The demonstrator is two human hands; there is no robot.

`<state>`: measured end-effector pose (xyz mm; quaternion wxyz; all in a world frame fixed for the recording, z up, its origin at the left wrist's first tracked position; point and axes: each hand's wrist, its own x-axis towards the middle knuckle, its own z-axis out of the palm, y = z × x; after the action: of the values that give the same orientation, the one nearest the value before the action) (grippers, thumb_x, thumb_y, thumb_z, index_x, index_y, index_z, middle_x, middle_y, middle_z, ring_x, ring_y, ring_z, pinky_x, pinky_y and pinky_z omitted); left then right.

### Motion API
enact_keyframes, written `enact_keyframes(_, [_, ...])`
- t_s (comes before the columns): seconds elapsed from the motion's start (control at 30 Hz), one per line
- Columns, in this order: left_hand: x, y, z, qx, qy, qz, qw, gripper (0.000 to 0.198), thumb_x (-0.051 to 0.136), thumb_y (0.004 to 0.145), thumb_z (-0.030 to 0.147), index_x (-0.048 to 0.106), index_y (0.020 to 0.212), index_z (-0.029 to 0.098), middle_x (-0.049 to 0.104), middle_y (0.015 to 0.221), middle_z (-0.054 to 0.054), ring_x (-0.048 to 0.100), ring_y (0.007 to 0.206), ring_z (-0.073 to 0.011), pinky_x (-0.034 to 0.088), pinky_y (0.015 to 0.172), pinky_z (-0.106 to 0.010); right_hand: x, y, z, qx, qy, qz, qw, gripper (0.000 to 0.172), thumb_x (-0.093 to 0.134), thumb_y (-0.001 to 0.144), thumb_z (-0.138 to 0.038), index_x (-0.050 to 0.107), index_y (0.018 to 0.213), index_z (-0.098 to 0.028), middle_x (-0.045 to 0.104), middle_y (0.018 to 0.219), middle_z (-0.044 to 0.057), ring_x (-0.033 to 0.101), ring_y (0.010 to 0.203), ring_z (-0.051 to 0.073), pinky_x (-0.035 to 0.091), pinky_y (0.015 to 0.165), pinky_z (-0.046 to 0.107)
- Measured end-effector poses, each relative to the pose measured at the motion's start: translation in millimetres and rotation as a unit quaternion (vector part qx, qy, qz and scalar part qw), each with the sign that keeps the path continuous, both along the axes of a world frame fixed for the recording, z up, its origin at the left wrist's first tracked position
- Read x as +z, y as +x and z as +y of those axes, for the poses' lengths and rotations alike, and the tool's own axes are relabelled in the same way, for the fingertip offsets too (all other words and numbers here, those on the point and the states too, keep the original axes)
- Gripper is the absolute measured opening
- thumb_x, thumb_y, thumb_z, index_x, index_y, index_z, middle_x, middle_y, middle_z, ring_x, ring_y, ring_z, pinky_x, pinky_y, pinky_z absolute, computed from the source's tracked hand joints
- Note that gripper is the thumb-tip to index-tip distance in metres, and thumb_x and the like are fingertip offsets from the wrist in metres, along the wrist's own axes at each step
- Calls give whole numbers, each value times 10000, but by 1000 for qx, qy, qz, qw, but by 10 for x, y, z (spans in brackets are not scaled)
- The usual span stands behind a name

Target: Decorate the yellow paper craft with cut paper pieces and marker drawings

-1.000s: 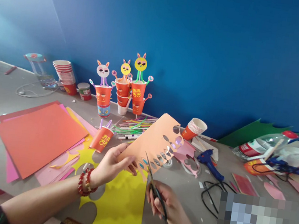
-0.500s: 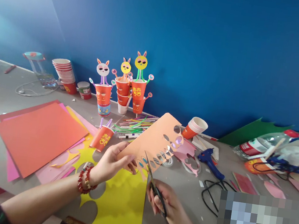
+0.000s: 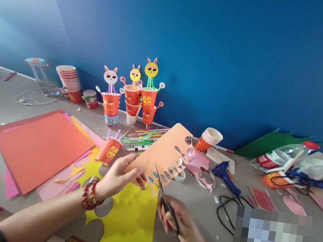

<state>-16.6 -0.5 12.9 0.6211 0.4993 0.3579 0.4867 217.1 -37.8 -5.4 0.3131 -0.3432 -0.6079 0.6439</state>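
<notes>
While the left hand (image 3: 122,175) gripped a perforated peach paper sheet (image 3: 159,146) above a grey table (image 3: 203,231) and the right hand (image 3: 182,220) held black-handled metal scissors (image 3: 163,196) at its edge, purple strips (image 3: 117,134) protruded from a gold-marked red paper cup (image 3: 109,150).

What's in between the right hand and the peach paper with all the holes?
Scissors: the head view shows the right hand holding their handles, with the blades at the peach paper.

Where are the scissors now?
In the head view, the scissors are just right of centre, low, in the right hand, blades at the peach paper.
</notes>
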Motion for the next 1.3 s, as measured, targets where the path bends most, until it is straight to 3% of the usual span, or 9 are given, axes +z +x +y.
enact_keyframes(0.87, [151,-96,48,-55,-18,25,998,336,719,850,427,569,896,130,728,709,-62,711,566,-160,583,544,-219,-30,87,31,43,14,-33,998,537,535,892,-688,472,716,-185,416,641,-37,365,486,78,286,445,197])
enact_keyframes(1.3, [120,-143,79,-67,-28,25,997,321,728,844,398,598,937,119,731,712,-65,707,547,-172,583,539,-246,-38,109,47,57,59,-59,995,527,440,948,-665,427,687,-207,429,652,-11,375,538,112,313,473,226])
